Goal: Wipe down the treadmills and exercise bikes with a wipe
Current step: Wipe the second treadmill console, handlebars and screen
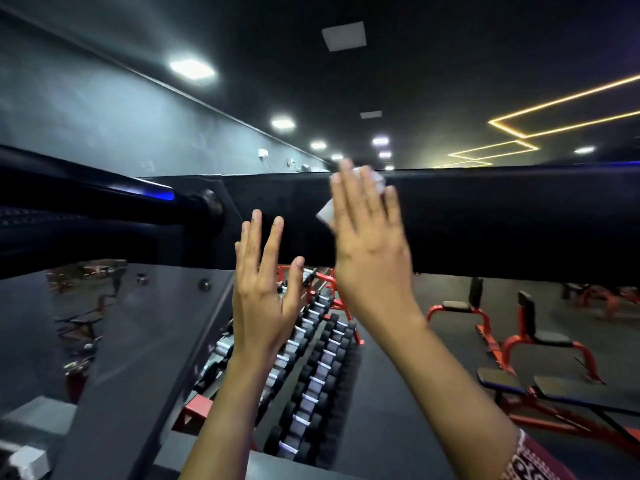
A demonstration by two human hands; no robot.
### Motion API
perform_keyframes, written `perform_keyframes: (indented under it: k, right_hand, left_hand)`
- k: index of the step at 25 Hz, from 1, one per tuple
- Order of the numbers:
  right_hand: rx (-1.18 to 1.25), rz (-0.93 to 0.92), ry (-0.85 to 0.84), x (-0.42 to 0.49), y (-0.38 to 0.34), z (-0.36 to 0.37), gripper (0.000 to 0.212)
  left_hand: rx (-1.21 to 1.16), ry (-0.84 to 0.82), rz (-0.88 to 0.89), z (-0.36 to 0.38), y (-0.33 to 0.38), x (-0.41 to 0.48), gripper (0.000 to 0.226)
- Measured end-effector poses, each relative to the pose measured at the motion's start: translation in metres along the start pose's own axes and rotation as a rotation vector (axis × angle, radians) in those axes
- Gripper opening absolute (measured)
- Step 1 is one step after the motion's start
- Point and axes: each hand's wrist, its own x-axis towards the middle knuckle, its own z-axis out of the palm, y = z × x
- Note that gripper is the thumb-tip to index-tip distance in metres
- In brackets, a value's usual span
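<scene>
Fingers of the right hand lie straight and spread, pressing the small crumpled white wipe flat against the face of the broad matte-black crossbar, just under its top edge. The left hand is open and empty, with its fingertips at the crossbar's lower edge. Because the wipe is only pinned and not gripped, a quick sideways stroke could likely let it slide out and drop onto the red-framed rack of black dumbbells below the crossbar, and so small a wipe may leave strips unwiped.
</scene>
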Motion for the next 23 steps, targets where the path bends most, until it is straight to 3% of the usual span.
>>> perform_keyframes:
  k: [2,7,11,16,20,23]
  right_hand:
    - [-0.025,-0.199,-0.035,-0.015,-0.001,0.008,0.064]
    - [-0.047,-0.067,-0.033,-0.050,0.000,0.009,0.074]
    - [-0.044,-0.373,-0.067,-0.002,-0.047,0.034,0.058]
    - [-0.090,-0.185,-0.043,0.001,-0.046,0.036,0.061]
    - [-0.108,-0.422,-0.081,0.015,-0.076,0.053,0.059]
    - [-0.139,-0.421,-0.053,0.044,-0.071,0.053,0.053]
  left_hand:
    - [0.028,-0.011,-0.002,-0.006,-0.014,0.000,0.055]
    - [0.052,-0.010,-0.048,-0.017,-0.038,-0.008,0.056]
    - [0.068,-0.013,-0.031,-0.020,-0.050,-0.009,0.056]
    - [0.047,0.011,-0.064,-0.026,-0.064,-0.010,0.056]
    - [0.073,0.032,-0.040,-0.026,-0.073,-0.008,0.055]
    - [0.066,0.045,-0.035,-0.021,-0.073,-0.008,0.055]
